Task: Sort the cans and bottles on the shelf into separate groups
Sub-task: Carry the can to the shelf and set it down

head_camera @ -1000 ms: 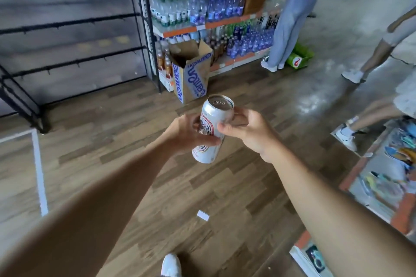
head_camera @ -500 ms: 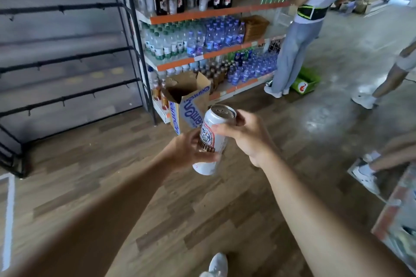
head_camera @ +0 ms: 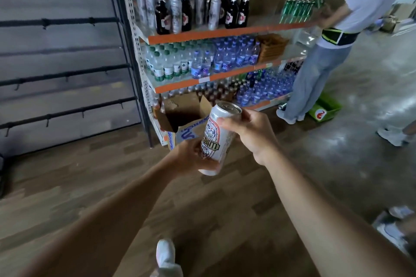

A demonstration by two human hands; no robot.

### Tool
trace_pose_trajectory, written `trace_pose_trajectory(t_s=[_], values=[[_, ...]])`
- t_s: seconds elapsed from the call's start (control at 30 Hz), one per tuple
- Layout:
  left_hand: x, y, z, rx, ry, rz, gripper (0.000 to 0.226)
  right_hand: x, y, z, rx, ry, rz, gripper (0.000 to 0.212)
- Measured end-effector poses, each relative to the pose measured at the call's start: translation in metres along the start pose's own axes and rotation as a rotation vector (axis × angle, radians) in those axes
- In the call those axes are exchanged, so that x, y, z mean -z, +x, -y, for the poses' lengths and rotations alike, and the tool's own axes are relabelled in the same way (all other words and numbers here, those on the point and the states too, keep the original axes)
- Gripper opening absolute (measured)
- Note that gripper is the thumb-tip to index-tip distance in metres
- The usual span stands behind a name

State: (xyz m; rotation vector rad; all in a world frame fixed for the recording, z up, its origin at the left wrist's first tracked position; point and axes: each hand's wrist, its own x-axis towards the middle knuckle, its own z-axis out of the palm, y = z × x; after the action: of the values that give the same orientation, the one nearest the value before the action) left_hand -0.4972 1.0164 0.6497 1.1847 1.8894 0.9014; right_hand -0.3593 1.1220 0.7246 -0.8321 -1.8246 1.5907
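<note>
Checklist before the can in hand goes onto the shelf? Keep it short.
1. Grip: left hand holds the lower part of the can, right hand the upper part: ok.
2. Can's posture: tilted, not upright: not ok for setting down.
3. Can sealed: cannot tell.
4. Groups on the top shelf: silver cans stand mixed among dark bottles: not ok.
5. Free spot: bare stretch of the top shelf between dark bottles and green bottles: ok.
6. Approach: open cardboard box stands on the floor in front of the shelf's left end: not ok.
</note>
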Motion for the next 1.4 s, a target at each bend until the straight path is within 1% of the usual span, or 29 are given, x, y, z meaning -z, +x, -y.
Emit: trace_pose_trajectory(t_s=[0.07, 0.17, 0.2, 0.23, 0.33, 0.53, 0.6, 0.63, 0.7, 0.73, 0.8, 0.87, 0.93, 0.97, 1.07, 1.17, 1.23, 1.3, 1.33, 1.4], values=[[0.014, 0.033, 0.006, -0.013, 0.000, -0.003, 0.068, -0.004, 0.035, -0.005, -0.004, -0.022, 0.007, 0.031], [0.040, 0.082, 0.014, -0.026, -0.046, -0.002, 0.054, -0.013, 0.095, -0.013, -0.002, -0.035, 0.005, 0.027], [0.051, 0.098, 0.016, -0.023, -0.060, -0.006, 0.053, -0.016, 0.117, -0.015, -0.010, -0.048, 0.001, 0.027], [0.061, 0.113, 0.019, -0.017, -0.068, -0.015, 0.055, -0.021, 0.138, -0.016, -0.024, -0.061, 0.000, 0.026], [0.092, 0.157, 0.028, 0.019, -0.061, -0.036, 0.078, -0.034, 0.196, -0.016, -0.037, -0.095, 0.035, 0.017], [0.139, 0.231, 0.038, 0.070, -0.058, -0.073, 0.082, -0.051, 0.295, -0.017, -0.019, -0.066, 0.118, 0.024], [0.150, 0.253, 0.036, 0.090, -0.069, -0.107, 0.077, -0.052, 0.328, -0.019, 0.004, -0.040, 0.160, 0.018], [0.154, 0.266, 0.035, 0.096, -0.081, -0.127, 0.071, -0.052, 0.345, -0.020, 0.022, -0.032, 0.182, 0.016], [0.160, 0.291, 0.036, 0.111, -0.101, -0.175, 0.059, -0.052, 0.379, -0.022, 0.060, -0.025, 0.233, 0.017], [0.162, 0.304, 0.035, 0.115, -0.114, -0.209, 0.058, -0.050, 0.396, -0.022, 0.076, -0.032, 0.253, 0.018], [0.167, 0.330, 0.034, 0.117, -0.140, -0.277, 0.057, -0.047, 0.432, -0.025, 0.094, -0.066, 0.287, 0.022], [0.171, 0.356, 0.027, 0.135, -0.150, -0.329, 0.049, -0.042, 0.466, -0.025, 0.095, -0.087, 0.341, 0.028], [0.174, 0.378, 0.018, 0.139, -0.181, -0.371, 0.041, -0.035, 0.496, -0.025, 0.110, -0.094, 0.383, 0.042], [0.174, 0.392, 0.013, 0.142, -0.197, -0.393, 0.041, -0.029, 0.512, -0.023, 0.124, -0.099, 0.404, 0.045], [0.175, 0.427, -0.003, 0.154, -0.211, -0.445, 0.042, -0.014, 0.553, -0.018, 0.128, -0.093, 0.465, 0.040], [0.178, 0.460, -0.013, 0.169, -0.227, -0.475, 0.039, -0.002, 0.588, -0.016, 0.152, -0.079, 0.498, 0.045], [0.183, 0.481, -0.018, 0.173, -0.227, -0.486, 0.040, 0.003, 0.611, -0.015, 0.180, -0.087, 0.507, 0.038], [0.190, 0.502, -0.019, 0.169, -0.232, -0.499, 0.041, 0.006, 0.631, -0.014, 0.198, -0.075, 0.530, 0.025], [0.193, 0.512, -0.020, 0.165, -0.235, -0.504, 0.040, 0.007, 0.642, -0.014, 0.206, -0.070, 0.530, 0.023], [0.201, 0.533, -0.021, 0.157, -0.222, -0.507, 0.039, 0.010, 0.664, -0.014, 0.233, -0.079, 0.519, 0.029]])
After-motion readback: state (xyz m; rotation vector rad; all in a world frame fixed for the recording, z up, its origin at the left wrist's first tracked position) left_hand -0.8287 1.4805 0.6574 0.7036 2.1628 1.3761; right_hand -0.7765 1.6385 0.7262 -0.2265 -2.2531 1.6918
